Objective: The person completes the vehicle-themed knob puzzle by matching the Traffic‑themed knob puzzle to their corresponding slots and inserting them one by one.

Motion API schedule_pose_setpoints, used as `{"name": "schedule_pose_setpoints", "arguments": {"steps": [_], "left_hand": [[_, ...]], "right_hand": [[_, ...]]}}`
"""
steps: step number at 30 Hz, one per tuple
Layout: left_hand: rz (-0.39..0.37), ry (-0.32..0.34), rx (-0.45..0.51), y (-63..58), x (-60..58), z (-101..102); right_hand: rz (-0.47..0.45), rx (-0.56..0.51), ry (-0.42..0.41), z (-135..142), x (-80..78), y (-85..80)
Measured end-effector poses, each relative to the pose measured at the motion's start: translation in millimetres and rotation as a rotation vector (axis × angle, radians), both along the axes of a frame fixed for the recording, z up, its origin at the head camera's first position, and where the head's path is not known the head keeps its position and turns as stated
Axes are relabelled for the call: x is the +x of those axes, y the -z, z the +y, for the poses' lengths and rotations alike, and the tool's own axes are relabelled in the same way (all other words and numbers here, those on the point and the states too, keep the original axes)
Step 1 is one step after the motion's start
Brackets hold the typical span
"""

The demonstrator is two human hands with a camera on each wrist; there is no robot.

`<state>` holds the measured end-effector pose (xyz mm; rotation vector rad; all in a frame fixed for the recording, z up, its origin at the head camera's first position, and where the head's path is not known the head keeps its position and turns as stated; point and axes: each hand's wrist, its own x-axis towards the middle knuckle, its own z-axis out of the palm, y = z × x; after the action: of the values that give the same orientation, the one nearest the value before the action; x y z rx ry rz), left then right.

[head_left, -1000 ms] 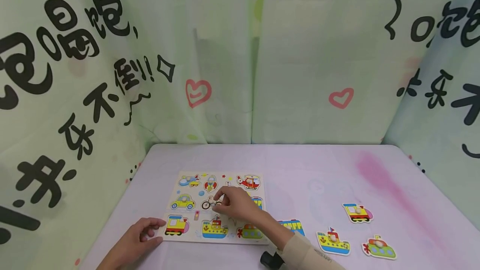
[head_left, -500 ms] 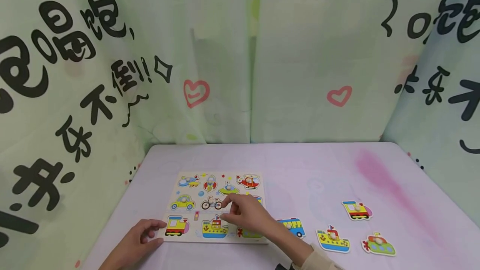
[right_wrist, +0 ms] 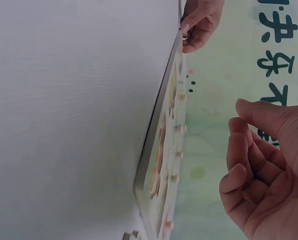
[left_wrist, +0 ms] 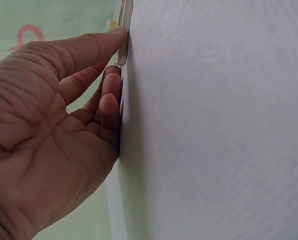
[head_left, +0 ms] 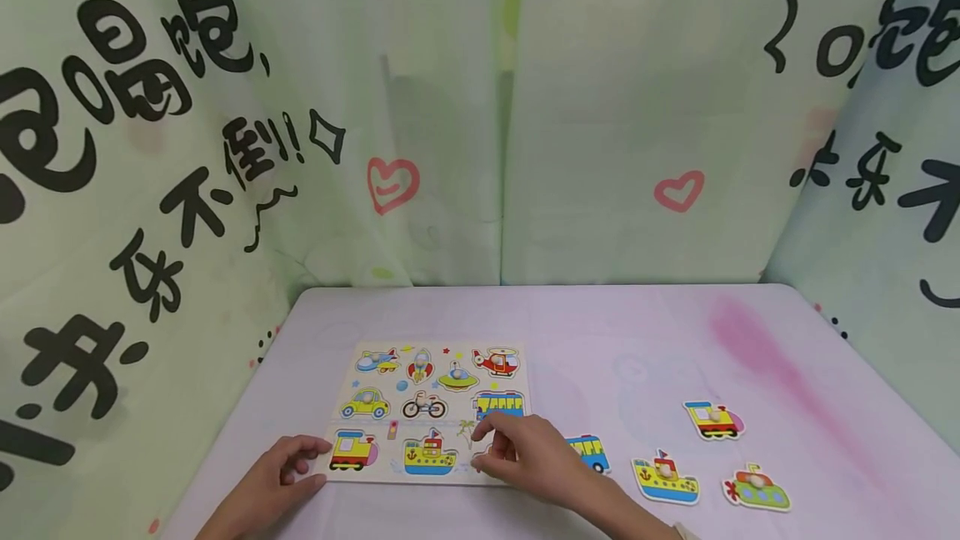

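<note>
A white knobbed puzzle board [head_left: 392,465] with vehicle pictures lies on the table. At its lower left corner my left hand [head_left: 272,480] pinches the edge; the left wrist view shows the thumb [left_wrist: 96,47] on the board's side. Over the lower right part hovers my right hand [head_left: 531,455], fingers loosely bent, nothing between them, as the right wrist view also shows. It covers the submarine picture. A motorcycle [head_left: 424,405] and a flying saucer [head_left: 457,377] show on the board. A loose blue bus piece [head_left: 591,452] lies partly behind the right hand and forearm.
Right of the board lie a loose train piece [head_left: 714,422], a ship piece [head_left: 666,479] and a submarine piece [head_left: 757,489]. Printed curtains [head_left: 585,132] stand behind and beside the pale table [head_left: 622,323].
My right hand has moved from the motorcycle to the right and toward me, uncovering the flying saucer, the ship and the bus picture. The left hand stays at the board's corner.
</note>
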<state>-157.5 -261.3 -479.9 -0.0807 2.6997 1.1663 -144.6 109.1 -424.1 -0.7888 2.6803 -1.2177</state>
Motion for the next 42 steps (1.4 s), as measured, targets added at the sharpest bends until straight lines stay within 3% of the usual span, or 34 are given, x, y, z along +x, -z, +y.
{"name": "schedule_pose_setpoints", "arguments": {"steps": [9,19,31,42], "left_hand": [[0.014,0.021,0.012,-0.9,0.3,-1.3],[0.074,0.078,0.096,-4.4,4.0,-3.9],[0.019,0.033,0.020,-3.0,2.0,-2.8],[0.027,0.039,0.031,-0.5,0.9,-2.9]], "right_hand": [[-0.020,0.011,0.009,17.9,12.5,2.5],[-0.035,0.056,0.014,39.4,15.9,5.1],[-0.014,0.143,0.092,73.4,9.1,7.8],[-0.001,0.175,0.158,104.0,5.4,7.2]]}}
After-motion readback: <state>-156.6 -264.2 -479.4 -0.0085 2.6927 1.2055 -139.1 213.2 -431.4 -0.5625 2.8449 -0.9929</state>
